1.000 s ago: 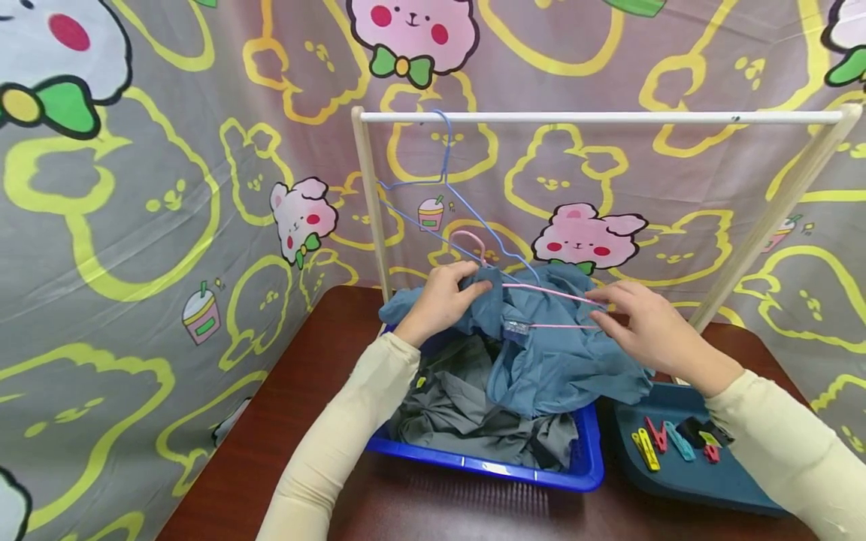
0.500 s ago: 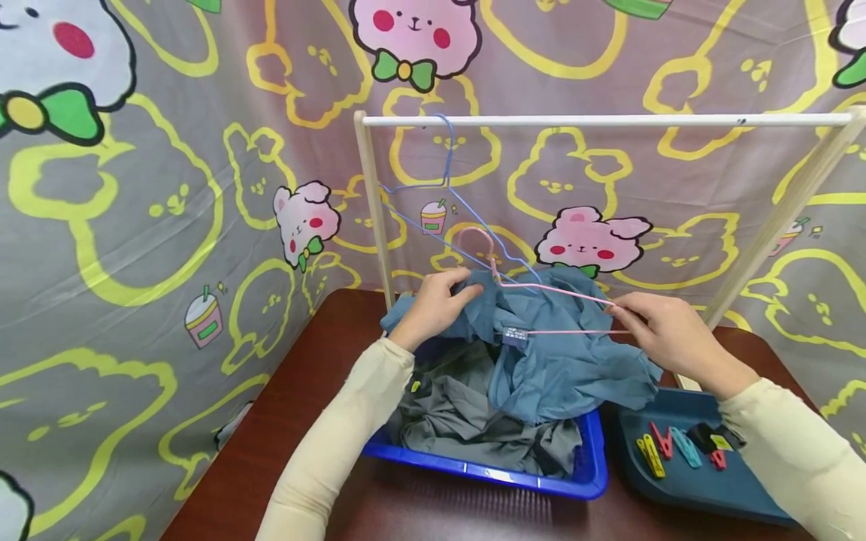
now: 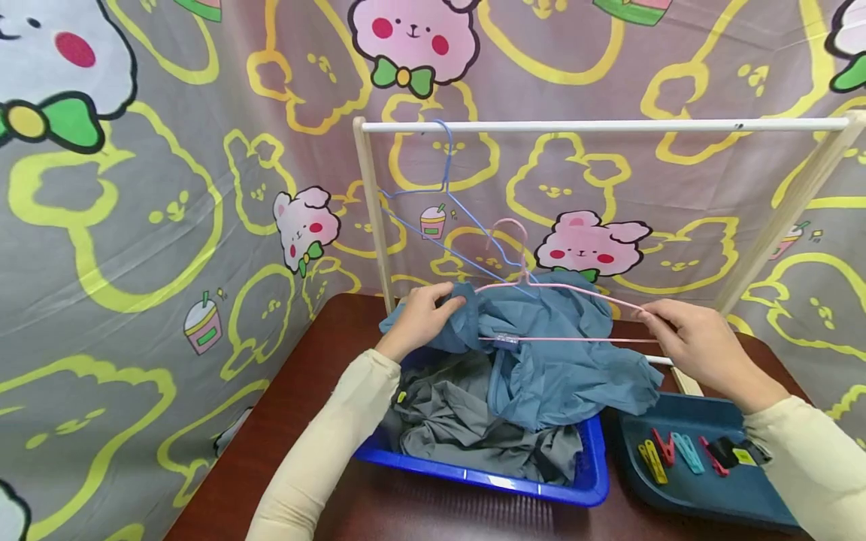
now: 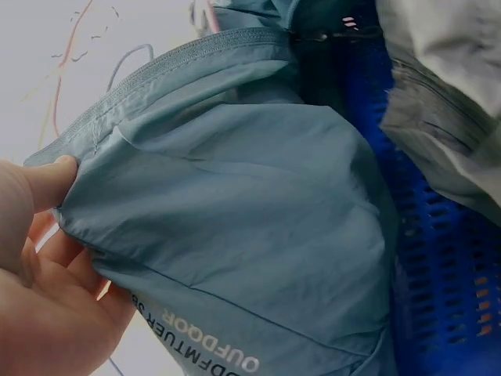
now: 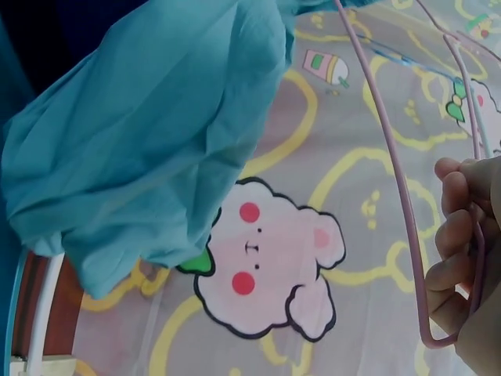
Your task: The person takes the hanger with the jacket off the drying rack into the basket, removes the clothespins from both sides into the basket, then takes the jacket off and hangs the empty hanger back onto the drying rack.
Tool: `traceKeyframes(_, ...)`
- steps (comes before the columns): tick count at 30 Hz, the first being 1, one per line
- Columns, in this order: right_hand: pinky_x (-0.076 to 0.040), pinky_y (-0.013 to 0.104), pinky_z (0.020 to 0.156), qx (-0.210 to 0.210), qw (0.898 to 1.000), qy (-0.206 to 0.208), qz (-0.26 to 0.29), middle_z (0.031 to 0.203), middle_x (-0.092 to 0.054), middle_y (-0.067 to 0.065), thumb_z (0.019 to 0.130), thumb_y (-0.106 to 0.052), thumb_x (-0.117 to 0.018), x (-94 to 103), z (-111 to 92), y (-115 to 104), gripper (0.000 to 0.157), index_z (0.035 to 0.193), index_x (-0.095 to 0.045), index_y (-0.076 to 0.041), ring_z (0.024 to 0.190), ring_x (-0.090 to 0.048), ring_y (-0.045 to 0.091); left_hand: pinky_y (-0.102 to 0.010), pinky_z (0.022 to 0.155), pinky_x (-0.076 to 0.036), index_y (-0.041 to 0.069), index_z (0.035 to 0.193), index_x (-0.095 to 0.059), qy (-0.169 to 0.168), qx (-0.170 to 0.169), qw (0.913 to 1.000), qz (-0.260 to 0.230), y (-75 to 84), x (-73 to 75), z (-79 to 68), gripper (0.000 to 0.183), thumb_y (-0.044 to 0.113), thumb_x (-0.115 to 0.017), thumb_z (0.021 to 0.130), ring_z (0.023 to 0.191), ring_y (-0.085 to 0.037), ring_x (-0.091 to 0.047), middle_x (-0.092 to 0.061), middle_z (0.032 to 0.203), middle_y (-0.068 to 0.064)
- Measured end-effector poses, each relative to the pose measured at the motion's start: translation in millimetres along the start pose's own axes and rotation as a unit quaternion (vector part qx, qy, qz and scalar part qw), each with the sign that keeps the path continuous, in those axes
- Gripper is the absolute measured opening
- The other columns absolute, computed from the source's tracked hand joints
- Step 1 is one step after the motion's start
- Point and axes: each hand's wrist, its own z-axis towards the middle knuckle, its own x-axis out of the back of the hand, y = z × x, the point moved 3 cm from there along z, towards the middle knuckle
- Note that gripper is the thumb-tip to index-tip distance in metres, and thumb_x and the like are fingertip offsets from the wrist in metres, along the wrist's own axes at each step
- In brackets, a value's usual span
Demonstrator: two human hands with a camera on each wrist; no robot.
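Observation:
A blue zip-front jacket (image 3: 555, 368) lies bunched over the blue basket (image 3: 473, 475). My left hand (image 3: 421, 317) pinches the jacket's zipped edge between thumb and fingers; the left wrist view shows the zip teeth (image 4: 180, 59) and printed lettering below. A pink hanger (image 3: 575, 289) stands upright above the jacket, hook on top, its left end hidden behind the cloth in my left hand. At the hanger's right end my right hand (image 3: 704, 349) grips the pink wire, and in the right wrist view the fingers (image 5: 454, 235) curl round it.
A blue hanger (image 3: 446, 165) hangs from the white rail (image 3: 595, 126) of a wooden-legged rack behind. Grey clothing (image 3: 467, 428) fills the basket. On the right, a dark tray (image 3: 717, 488) holds yellow, red and teal clothespins (image 3: 686, 453) beneath my right forearm.
The pink hanger has shifted right and turned more upright, its hook rising, as my right hand moves right. My left hand has moved slightly left and down with the jacket's edge.

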Motion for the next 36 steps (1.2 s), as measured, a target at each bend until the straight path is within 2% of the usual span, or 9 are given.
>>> traceKeyframes(7, -0.031, 0.019, 0.049, -0.009, 1.0, 0.011, -0.01, 0.071, -0.06, -0.001, 0.086, -0.002, -0.067, 8.1, -8.8, 11.1, 0.008, 0.093, -0.07, -0.006, 0.053, -0.04, 0.002, -0.026, 0.05, -0.021, 0.013, 0.069, -0.028, -0.002, -0.001, 0.9997, 0.025, -10.7, -0.1, -5.4, 0.041, 0.027, -0.054, 0.098, 0.044, -0.013, -0.02, -0.023, 0.058, 0.001)
traceKeyframes(17, -0.029, 0.02, 0.049, -0.043, 0.999, 0.011, -0.024, 0.07, -0.06, -0.002, 0.086, -0.002, -0.067, 18.1, -23.6, 26.5, 0.009, 0.093, -0.07, -0.005, 0.055, -0.042, 0.001, -0.026, 0.052, -0.026, 0.011, 0.065, -0.027, -0.008, -0.013, 0.9997, 0.02, -21.4, 2.1, -15.1, 0.045, 0.019, -0.06, 0.095, 0.047, -0.013, -0.022, -0.021, 0.059, 0.001)
traceKeyframes(24, -0.029, 0.018, 0.046, -0.054, 0.998, 0.013, -0.037, 0.068, -0.059, 0.0, 0.087, -0.003, -0.066, 26.6, -30.4, 35.0, 0.007, 0.093, -0.069, -0.003, 0.053, -0.043, 0.0, -0.031, 0.06, -0.03, 0.01, 0.062, -0.026, -0.013, -0.017, 0.9979, 0.061, -30.0, 4.6, -19.2, 0.049, 0.016, -0.064, 0.092, 0.056, -0.018, -0.027, -0.022, 0.057, 0.001)
traceKeyframes(26, -0.029, 0.019, 0.046, -0.058, 0.997, 0.016, -0.047, 0.07, -0.062, 0.003, 0.088, -0.004, -0.065, 29.5, -32.4, 37.9, 0.007, 0.093, -0.069, -0.001, 0.053, -0.041, 0.001, -0.034, 0.063, -0.032, 0.01, 0.062, -0.028, -0.017, -0.004, 0.9975, 0.068, -32.3, 5.6, -20.6, 0.047, 0.017, -0.063, 0.092, 0.061, -0.022, -0.034, -0.028, 0.057, -0.004)
traceKeyframes(28, -0.029, 0.021, 0.046, -0.065, 0.996, 0.019, -0.055, 0.072, -0.063, 0.008, 0.089, -0.005, -0.064, 33.5, -34.9, 41.1, 0.009, 0.093, -0.069, 0.001, 0.053, -0.039, 0.002, -0.035, 0.064, -0.036, 0.011, 0.062, -0.039, -0.021, 0.02, 0.9968, 0.075, -34.3, 6.8, -22.3, 0.039, 0.017, -0.062, 0.093, 0.07, -0.026, -0.044, -0.046, 0.066, -0.008)
traceKeyframes(30, -0.027, 0.022, 0.046, -0.074, 0.995, 0.021, -0.062, 0.074, -0.063, 0.011, 0.091, -0.006, -0.062, 37.7, -38.4, 46.0, 0.011, 0.094, -0.068, 0.003, 0.054, -0.036, 0.003, -0.033, 0.06, -0.038, 0.009, 0.071, -0.055, -0.038, 0.049, 0.9946, 0.084, -36.5, 7.3, -24.0, 0.026, 0.017, -0.06, 0.095, 0.069, -0.026, -0.05, -0.055, 0.076, -0.013)
traceKeyframes(31, -0.027, 0.023, 0.046, -0.078, 0.995, 0.023, -0.062, 0.076, -0.064, 0.013, 0.092, -0.006, -0.06, 39.8, -40.2, 48.3, 0.013, 0.094, -0.068, 0.004, 0.054, -0.035, 0.004, -0.032, 0.058, -0.039, 0.007, 0.082, -0.063, -0.053, 0.061, 0.9929, 0.088, -37.7, 7.1, -24.8, 0.017, 0.017, -0.058, 0.096, 0.066, -0.024, -0.052, -0.057, 0.077, -0.013)
traceKeyframes(33, -0.026, 0.022, 0.046, -0.089, 0.994, 0.027, -0.061, 0.076, -0.064, 0.015, 0.093, -0.006, -0.059, 43.2, -43.9, 53.0, 0.014, 0.095, -0.067, 0.005, 0.053, -0.034, 0.003, -0.029, 0.054, -0.039, 0.005, 0.101, -0.067, -0.091, 0.072, 0.9892, 0.089, -38.5, 5.4, -26.3, 0.016, 0.015, -0.055, 0.097, 0.054, -0.018, -0.049, -0.059, 0.075, -0.009)
traceKeyframes(36, -0.026, 0.021, 0.047, -0.093, 0.993, 0.037, -0.061, 0.077, -0.064, 0.018, 0.093, -0.006, -0.058, 46.4, -48.4, 59.6, 0.014, 0.093, -0.067, 0.006, 0.053, -0.034, 0.001, -0.025, 0.05, -0.035, 0.004, 0.095, -0.065, -0.167, 0.047, 0.9806, 0.092, -37.3, -2.3, -27.1, 0.015, 0.013, -0.053, 0.098, 0.042, -0.011, -0.036, -0.042, 0.053, 0.0)
